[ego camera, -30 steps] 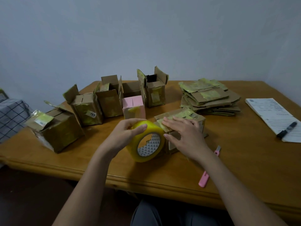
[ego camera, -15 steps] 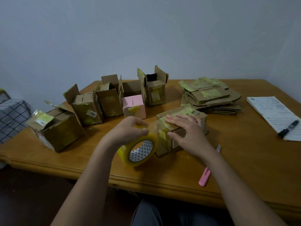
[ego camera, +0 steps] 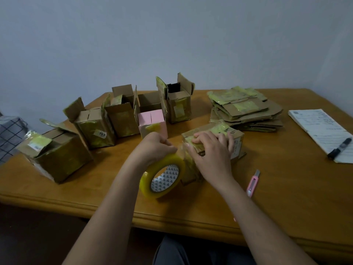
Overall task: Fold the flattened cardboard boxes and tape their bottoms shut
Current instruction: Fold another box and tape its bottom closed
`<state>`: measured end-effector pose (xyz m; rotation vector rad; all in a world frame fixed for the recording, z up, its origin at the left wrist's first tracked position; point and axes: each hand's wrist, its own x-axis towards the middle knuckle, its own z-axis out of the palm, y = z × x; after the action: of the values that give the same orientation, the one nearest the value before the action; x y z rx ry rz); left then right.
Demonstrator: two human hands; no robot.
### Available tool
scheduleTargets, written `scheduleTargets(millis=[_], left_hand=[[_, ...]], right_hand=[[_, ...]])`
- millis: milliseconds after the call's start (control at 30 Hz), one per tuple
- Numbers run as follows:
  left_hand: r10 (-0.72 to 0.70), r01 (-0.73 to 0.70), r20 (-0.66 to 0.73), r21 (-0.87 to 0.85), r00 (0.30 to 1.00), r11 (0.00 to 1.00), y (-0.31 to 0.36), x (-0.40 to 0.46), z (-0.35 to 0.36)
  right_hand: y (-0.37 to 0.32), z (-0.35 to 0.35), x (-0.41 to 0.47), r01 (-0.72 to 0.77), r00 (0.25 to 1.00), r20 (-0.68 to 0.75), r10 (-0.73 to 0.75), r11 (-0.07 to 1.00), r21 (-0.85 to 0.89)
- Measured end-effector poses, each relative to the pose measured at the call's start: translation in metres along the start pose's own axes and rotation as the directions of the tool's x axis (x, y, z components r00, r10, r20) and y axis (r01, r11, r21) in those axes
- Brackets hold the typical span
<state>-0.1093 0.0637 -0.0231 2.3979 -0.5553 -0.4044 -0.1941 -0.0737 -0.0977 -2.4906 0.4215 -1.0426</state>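
The left hand (ego camera: 154,148) is gripping the top of the yellow tape roll (ego camera: 162,178), fingers curled round it, and a clear strip of tape is stretching from the roll to the near corner of the box being taped (ego camera: 235,139). The right hand (ego camera: 212,152) is lying flat, fingers straight, pressing on that box's upturned bottom, which is sitting on the surface (ego camera: 286,178) just right of the roll.

The strip is looking slack and crumpled where it is meeting the box edge; if it is being pulled at an angle, it could be creasing or sticking to itself, leaving the flaps poorly sealed. The light box could also be sliding or tipping should the pressing hand ease off while the roll is tugging.

Going left to right: a large brown box (ego camera: 57,153) is lying tilted, flaps loose; four smaller brown boxes are standing open-topped, one labelled 203 (ego camera: 95,129), along with a pink box (ego camera: 152,121) whose flaps are looking closed. Their insides are mostly hidden; I cannot tell what, if anything, is in them. Further right, the flattened boxes (ego camera: 244,108) are waiting in a stack, and a pink cutter (ego camera: 253,183) is lying near the right forearm.
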Motion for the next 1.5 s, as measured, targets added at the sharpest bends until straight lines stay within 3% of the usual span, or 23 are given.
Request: scheduleTargets(millis=[200, 433, 633, 733, 833, 900, 967, 1033, 1133, 1233, 1400, 1500], left_hand=[[-0.023, 0.023, 0.032, -0.015, 0.999, 1.000, 0.002, -0.005, 0.007], [-0.059, 0.062, 0.043, -0.086, 0.997, 0.994, -0.003, -0.006, 0.005], [-0.065, 0.066, 0.036, -0.037, 0.997, 0.997, 0.013, 0.005, 0.015], [-0.065, 0.066, 0.025, -0.021, 0.998, 0.998, 0.013, 0.005, 0.014], [-0.052, 0.052, 0.026, -0.025, 0.998, 0.998, 0.011, 0.004, 0.014], [-0.048, 0.048, 0.019, -0.022, 0.999, 0.999, 0.011, 0.004, 0.014], [-0.054, 0.054, 0.007, -0.009, 0.999, 0.999, 0.012, 0.004, 0.014], [-0.062, 0.062, -0.005, 0.005, 0.998, 0.998, 0.015, 0.004, 0.015], [-0.068, 0.068, -0.017, 0.009, 0.998, 0.998, 0.017, 0.005, 0.017], [-0.069, 0.070, -0.021, 0.014, 0.997, 0.997, 0.019, 0.004, 0.018], [-0.077, 0.077, -0.040, 0.004, 0.996, 0.997, 0.019, 0.000, 0.018], [-0.058, 0.058, -0.045, -0.002, 0.997, 0.998, 0.015, -0.001, 0.017]], right_hand=[[0.011, -0.002, 0.012, 0.057, 0.997, 0.036, -0.063, 0.987, 0.152], [0.017, -0.003, 0.015, 0.024, 0.998, 0.061, -0.034, 0.987, 0.158], [0.012, -0.003, 0.015, 0.047, 0.996, 0.068, -0.059, 0.985, 0.165], [0.014, -0.014, 0.017, 0.052, 0.984, 0.160, -0.077, 0.987, 0.154], [0.023, -0.043, 0.017, 0.001, 0.947, 0.308, -0.092, 0.959, 0.282], [0.035, -0.069, 0.012, 0.002, 0.971, 0.225, -0.085, 0.938, 0.346], [0.053, -0.091, 0.003, -0.011, 0.986, 0.166, -0.033, 0.965, 0.263], [0.071, -0.106, -0.008, -0.058, 0.956, 0.293, 0.022, 0.992, 0.114], [0.082, -0.113, -0.026, -0.097, 0.821, 0.563, 0.096, 0.995, -0.028], [0.085, -0.107, -0.039, 0.004, 0.734, 0.672, 0.096, 0.989, -0.146], [0.077, -0.101, -0.047, 0.206, 0.796, 0.606, -0.020, 0.949, -0.240], [0.072, -0.106, -0.044, 0.225, 0.842, 0.537, -0.058, 0.941, -0.252]])
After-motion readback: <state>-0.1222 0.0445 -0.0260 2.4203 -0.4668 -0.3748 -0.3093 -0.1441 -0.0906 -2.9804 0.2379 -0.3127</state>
